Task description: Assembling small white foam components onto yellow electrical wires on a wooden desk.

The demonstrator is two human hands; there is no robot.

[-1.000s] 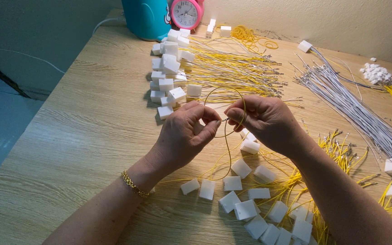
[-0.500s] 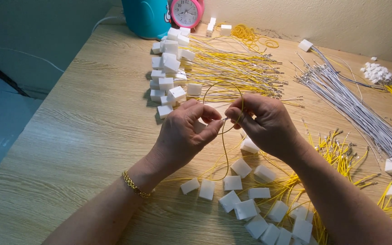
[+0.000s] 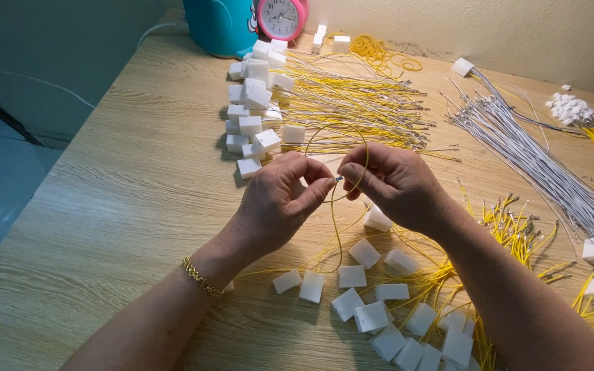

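At the near edge of the wooden table [image 3: 125, 206], a scatter of small white blocks [image 3: 372, 317] is seen, each tied to a yellow wire, the wires running off in a tangle toward the right [image 3: 510, 227]. A gold bracelet [image 3: 199, 276] is worn on the left wrist.

Just beyond these, both hands are raised a little above the tabletop and brought close together. The left hand [image 3: 280, 199] is closed narrowly, thumb and forefinger pinched on something small that is mostly hidden by the fingers. The right hand [image 3: 397, 182] is likewise closed, its fingertips pinched on a yellow wire [image 3: 338, 233] just beside the left fingertips. A small metal tip is seen between the two pinches. From there the wire is looped upward in an arc above the hands and is also hung down toward the table between the wrists. Whether the tip is touching the piece in the left hand cannot be told.

Behind the hands, a pile of white blocks [image 3: 252, 113] is laid on the left, with a bundle of straight yellow wires [image 3: 359, 103] beside it. Further right, a bundle of white wires [image 3: 531, 154] is spread diagonally. At the far edge, a teal container [image 3: 221, 24], a pink alarm clock [image 3: 281, 17] and a heap of yellow rubber bands [image 3: 379, 51] are set against the wall.
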